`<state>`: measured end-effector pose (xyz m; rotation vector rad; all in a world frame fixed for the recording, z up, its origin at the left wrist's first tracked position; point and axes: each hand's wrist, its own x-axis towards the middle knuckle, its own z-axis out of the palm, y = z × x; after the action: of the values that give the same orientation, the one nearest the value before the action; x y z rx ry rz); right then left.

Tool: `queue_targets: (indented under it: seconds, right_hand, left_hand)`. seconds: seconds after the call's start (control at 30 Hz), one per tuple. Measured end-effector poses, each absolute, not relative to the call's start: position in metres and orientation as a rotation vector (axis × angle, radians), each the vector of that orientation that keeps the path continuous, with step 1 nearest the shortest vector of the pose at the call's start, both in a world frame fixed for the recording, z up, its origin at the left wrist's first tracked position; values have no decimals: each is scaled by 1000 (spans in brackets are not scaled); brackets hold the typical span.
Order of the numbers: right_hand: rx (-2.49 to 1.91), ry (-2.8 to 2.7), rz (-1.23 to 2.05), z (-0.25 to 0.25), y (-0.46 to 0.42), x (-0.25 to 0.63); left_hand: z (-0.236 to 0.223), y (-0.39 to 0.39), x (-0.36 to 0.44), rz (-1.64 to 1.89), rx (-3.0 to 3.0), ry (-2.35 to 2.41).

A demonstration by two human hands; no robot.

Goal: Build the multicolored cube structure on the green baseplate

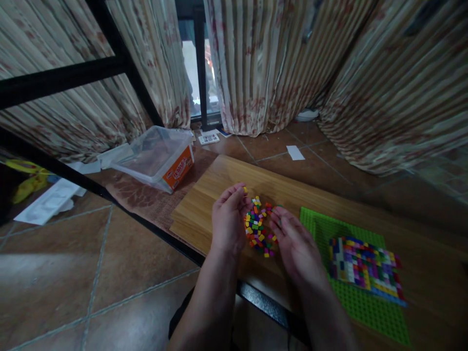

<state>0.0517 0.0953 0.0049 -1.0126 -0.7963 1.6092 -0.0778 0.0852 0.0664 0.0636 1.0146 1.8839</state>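
Your forearms are stretching out from the bottom of the view, over a dark metal bar (266,304) at the near edge of the wooden table (212,180). Your left hand (230,214) is half curling beside the loose bricks (256,226), with a yellow brick (245,189) showing at its fingertips; you may be pinching it, but I can't tell. Your right hand (294,239) is curving loosely on the other side, its fingers partly closing, and whether they are holding anything isn't clear. Between your hands, the mixed-colour bricks are lying in a crowded patch on the bare wood.

You are working close to many tiny pieces, so a careless sweep of a palm could be scattering them, perhaps over the near edge. A fumbled pinch could be dropping one back among its neighbours. Your right forearm is passing near the green baseplate (351,292), so a wide elbow could be nudging it or the colourful brick build (365,265) sitting on it. Dim light could be making similar colours hard to separate.

Around you, a clear plastic tub (157,151) with an orange label is standing past the table's left end, patterned curtains (241,73) are hanging behind, and brown tiles (146,243) are covering the floor.
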Motion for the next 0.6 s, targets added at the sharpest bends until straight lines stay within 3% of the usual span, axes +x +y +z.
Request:
queue_targets:
  seconds: [0.4, 0.5, 0.6]
  right_hand:
    - [-980, -922, 1646, 7, 101, 50]
    - [-1083, -1207, 1408, 4, 102, 58]
    - [-1161, -1663, 913, 3, 102, 64]
  left_hand:
    - [68, 83, -81, 1857, 33, 969]
    - [65, 84, -81, 1844, 86, 1040]
    - [58, 85, -84, 1786, 335, 1291]
